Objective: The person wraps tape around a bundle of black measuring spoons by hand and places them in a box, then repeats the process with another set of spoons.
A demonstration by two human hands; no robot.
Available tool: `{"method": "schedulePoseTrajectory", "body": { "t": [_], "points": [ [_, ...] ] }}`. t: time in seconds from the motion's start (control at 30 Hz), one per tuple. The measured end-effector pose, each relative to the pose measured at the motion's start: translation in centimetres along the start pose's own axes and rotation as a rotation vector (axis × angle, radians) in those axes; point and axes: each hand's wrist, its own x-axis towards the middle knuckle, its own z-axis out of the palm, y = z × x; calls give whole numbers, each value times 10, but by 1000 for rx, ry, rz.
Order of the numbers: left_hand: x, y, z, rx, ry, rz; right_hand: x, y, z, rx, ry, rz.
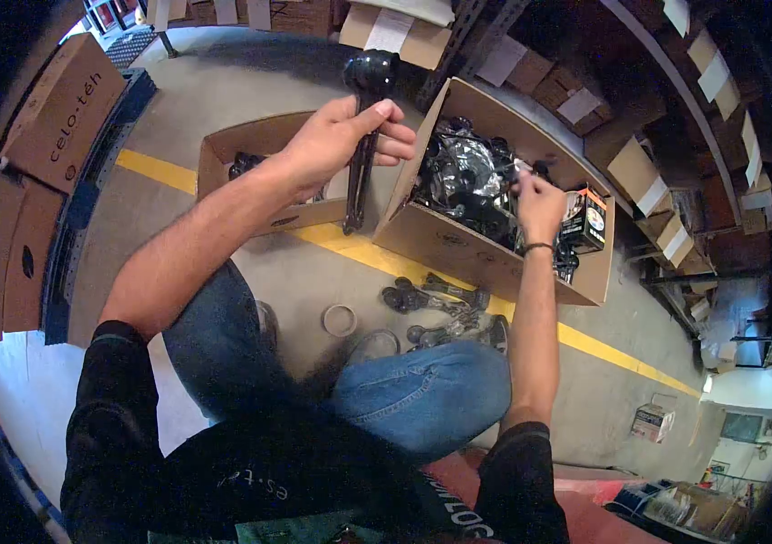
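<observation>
My left hand (350, 140) is closed around the shaft of a glossy black long-handled tool (365, 172) with a bulbous head. The tool stands nearly upright, head at the top, over the gap between two cardboard boxes. My right hand (540, 207) reaches into the larger open box (517, 265). Its fingers are pinched together near a small pale bit, and what they grip is too small to make out. Inside that box lie black items in clear plastic wrapping (468, 168). A small black-and-orange printed box (583, 220) is beside my right hand.
A smaller open box (214, 181) stands at the left. Several wrapped dark items (436, 304) and a tape roll (339, 320) lie on the floor before my knees. Stacked cartons (64, 118) are at the left; shelving with boxes (640, 172) runs along the right.
</observation>
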Motion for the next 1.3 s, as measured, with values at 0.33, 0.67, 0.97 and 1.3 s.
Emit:
{"method": "schedulePoseTrajectory", "body": {
  "t": [0.33, 0.67, 0.97, 1.3],
  "points": [
    [-4, 12, 13, -385, -174, -52, -86, -147, -42, 315, 326, -1101],
    [3, 10, 1, -240, -68, 78, -102, -172, -1, 307, 50, -1114],
    [18, 12, -31, -99, 183, 134, 18, -29, 52, -175, -234, -304],
    [14, -2, -18, 61, 61, -50, 39, 4, 74, -513, -213, -197]
  ]
}}
